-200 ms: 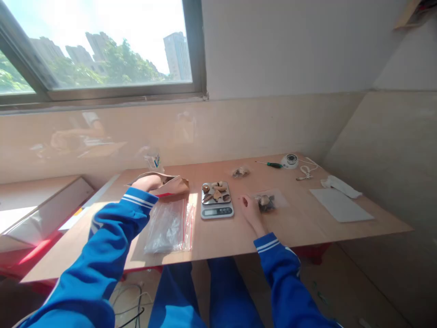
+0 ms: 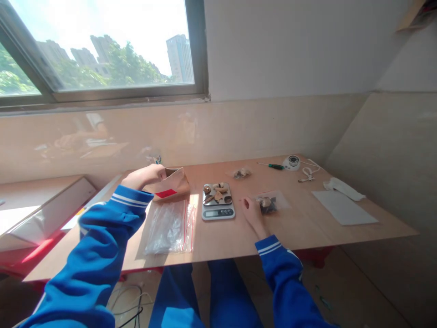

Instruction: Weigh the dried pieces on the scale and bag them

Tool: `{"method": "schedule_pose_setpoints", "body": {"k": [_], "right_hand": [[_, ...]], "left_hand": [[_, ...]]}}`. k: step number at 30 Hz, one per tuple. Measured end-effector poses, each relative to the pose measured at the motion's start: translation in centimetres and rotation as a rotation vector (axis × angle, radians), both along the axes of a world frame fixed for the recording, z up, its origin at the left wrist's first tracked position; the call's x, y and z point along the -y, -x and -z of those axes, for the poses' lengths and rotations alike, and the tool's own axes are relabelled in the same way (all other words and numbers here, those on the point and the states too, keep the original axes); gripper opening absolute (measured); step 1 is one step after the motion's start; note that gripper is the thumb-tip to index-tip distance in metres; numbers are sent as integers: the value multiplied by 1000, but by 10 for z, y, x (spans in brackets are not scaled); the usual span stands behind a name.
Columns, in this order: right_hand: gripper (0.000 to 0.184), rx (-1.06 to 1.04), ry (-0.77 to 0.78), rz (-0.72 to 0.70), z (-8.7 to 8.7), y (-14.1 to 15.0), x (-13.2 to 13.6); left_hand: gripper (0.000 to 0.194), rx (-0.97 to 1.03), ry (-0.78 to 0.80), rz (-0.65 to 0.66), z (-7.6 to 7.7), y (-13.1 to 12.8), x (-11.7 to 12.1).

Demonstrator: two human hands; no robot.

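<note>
Head view: left hand [image 2: 148, 176] at paper bag [image 2: 175, 184], grip unclear; right hand [image 2: 252, 214] curled beside plastic bag [image 2: 281, 200] of pieces [image 2: 268, 205].

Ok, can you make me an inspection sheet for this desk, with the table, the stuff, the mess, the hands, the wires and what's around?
Surface: wood-coloured table, partly sunlit
Job's things: scale bearing small brown and pale pieces; paper bag; flat clear bags; filled clear bag
Clutter: green-handled screwdriver, white camera, white sheet
Hands: left hand at the paper bag's mouth, fingertips hidden; right hand beside the filled clear bag, grip unclear
Cables: white cable near the camera; dark cable on the floor
Surroundings: window, wall
</note>
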State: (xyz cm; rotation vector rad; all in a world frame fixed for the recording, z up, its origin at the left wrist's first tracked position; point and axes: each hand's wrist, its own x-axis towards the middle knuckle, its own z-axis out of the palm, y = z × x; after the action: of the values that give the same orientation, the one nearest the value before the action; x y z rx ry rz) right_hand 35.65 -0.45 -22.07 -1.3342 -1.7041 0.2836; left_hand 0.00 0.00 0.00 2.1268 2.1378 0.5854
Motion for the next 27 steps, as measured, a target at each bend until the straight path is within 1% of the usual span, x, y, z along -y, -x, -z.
{"method": "schedule_pose_setpoints", "body": {"k": [2, 4, 6, 8, 10, 12, 13, 15, 16, 17, 18, 19, 21, 22, 24, 27], "right_hand": [[26, 7, 4, 2, 1, 0, 0], [26, 15, 7, 6, 1, 0, 0], [26, 15, 12, 7, 1, -1, 0], [27, 11, 14, 6, 1, -1, -1], [29, 14, 11, 3, 1, -1, 0], [30, 54, -8, -11, -2, 1, 1], [31, 101, -22, -26, -3, 2, 2], [35, 236, -43, -78, -8, 6, 5], [38, 309, -45, -112, -10, 8, 7], [42, 373, -40, -147, -12, 10, 9], [43, 420, -27, -176, -14, 11, 11], [44, 449, -14, -196, -15, 13, 12], [43, 464, 11, -210, -17, 14, 14], [43, 459, 22, -212, -17, 14, 14], [43, 441, 40, -215, -17, 13, 13], [43, 421, 52, -219, -17, 13, 13]], "left_hand": [[18, -103, 79, 7, -13, -3, 5], [7, -262, 68, 32, -22, -8, 11], [9, -387, -22, 85, -28, -12, 18], [10, -451, -136, 98, -31, -16, 23], [11, -480, -262, 48, -32, -20, 27], [17, -431, -431, 0, -31, -28, 32], [20, -368, -529, 3, -29, -34, 34], [23, -164, -699, 49, -22, -49, 40], [24, -32, -738, 79, -18, -58, 44], [26, 117, -742, 105, -12, -67, 46], [29, 284, -698, 127, -5, -76, 48], [34, 474, -615, 133, 2, -84, 50], [45, 814, -359, 138, 16, -97, 51], [49, 920, -257, 137, 22, -101, 50], [53, 1027, -132, 127, 32, -106, 50], [52, 1065, -83, 114, 41, -107, 50]]}}
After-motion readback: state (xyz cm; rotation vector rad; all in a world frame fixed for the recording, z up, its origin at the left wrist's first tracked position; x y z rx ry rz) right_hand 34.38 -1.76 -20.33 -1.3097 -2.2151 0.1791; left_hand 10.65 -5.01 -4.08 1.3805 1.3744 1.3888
